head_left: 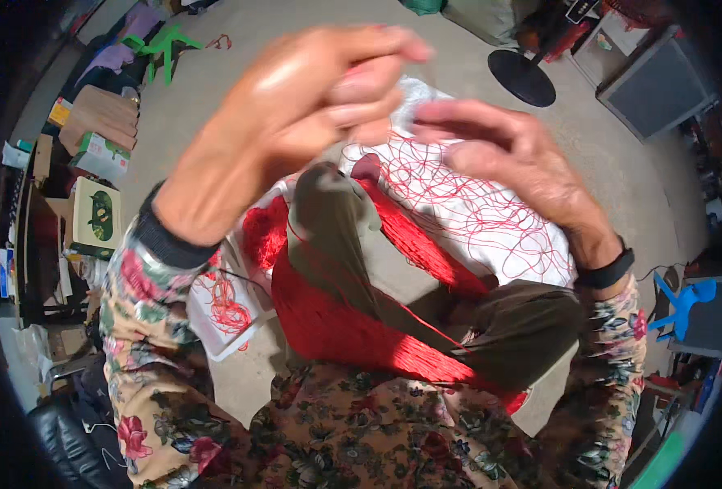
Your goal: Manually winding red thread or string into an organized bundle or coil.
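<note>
Thread (353,330) lies below the left hand (320,102)

Floor (186,114): pale grey, and it sweeps right across the room!
Left flank: packed with clutter, a cream box (96,213) with a dark green design standing out
Far left corner: bright green stool (164,53)
Far right: round black stand base (522,77), grey-fronted panel (658,85) beyond
Right flank: vivid blue stool (686,306)
Light: strong, throwing dark shadows

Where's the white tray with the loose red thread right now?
In the head view, the white tray sits left of centre, between the person's left sleeve and the large red thread bundle.
</note>
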`<state>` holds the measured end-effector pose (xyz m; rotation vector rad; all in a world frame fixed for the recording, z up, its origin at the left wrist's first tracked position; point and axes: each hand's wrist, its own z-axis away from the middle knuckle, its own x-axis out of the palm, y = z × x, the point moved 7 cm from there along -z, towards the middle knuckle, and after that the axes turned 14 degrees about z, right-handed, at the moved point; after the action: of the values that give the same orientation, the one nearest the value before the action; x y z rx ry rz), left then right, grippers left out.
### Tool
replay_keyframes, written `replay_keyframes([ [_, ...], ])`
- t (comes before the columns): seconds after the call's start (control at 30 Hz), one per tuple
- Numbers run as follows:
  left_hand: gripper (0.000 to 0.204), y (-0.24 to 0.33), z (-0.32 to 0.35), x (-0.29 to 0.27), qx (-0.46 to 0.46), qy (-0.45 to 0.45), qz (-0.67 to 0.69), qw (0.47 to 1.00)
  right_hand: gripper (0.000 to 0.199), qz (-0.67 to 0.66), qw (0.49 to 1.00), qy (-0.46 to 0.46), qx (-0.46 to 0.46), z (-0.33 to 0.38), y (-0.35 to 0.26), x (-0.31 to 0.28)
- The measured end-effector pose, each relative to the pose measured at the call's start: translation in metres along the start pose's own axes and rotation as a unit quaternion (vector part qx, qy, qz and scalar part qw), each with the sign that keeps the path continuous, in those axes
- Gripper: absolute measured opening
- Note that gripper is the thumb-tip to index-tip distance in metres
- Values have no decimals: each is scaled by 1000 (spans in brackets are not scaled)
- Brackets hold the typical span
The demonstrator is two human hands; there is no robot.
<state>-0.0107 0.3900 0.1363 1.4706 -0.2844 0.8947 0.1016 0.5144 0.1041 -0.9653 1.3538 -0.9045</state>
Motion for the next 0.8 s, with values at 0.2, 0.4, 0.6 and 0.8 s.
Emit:
replay_keyframes([
  [0.2, 26, 25, -29, 9, 58, -61, 20, 996, 21, -183, 974, -51, 120, 38, -30, 14],
  [0.4, 26, 70, -30, -126, 140, 121, -11, 983, 25, 24, 946, 167, 278, 256, 49, -155],
  [0.6, 28, 24, -101, -197, 106, 277, -31, 954, 30, 16, 843, 331, 424, 493, 152, -193],
  [0.8, 51, -85, -181, -166, -93, 159, -296, 937, 20, -35, 742, 432, 512, 434, 267, -201],
])
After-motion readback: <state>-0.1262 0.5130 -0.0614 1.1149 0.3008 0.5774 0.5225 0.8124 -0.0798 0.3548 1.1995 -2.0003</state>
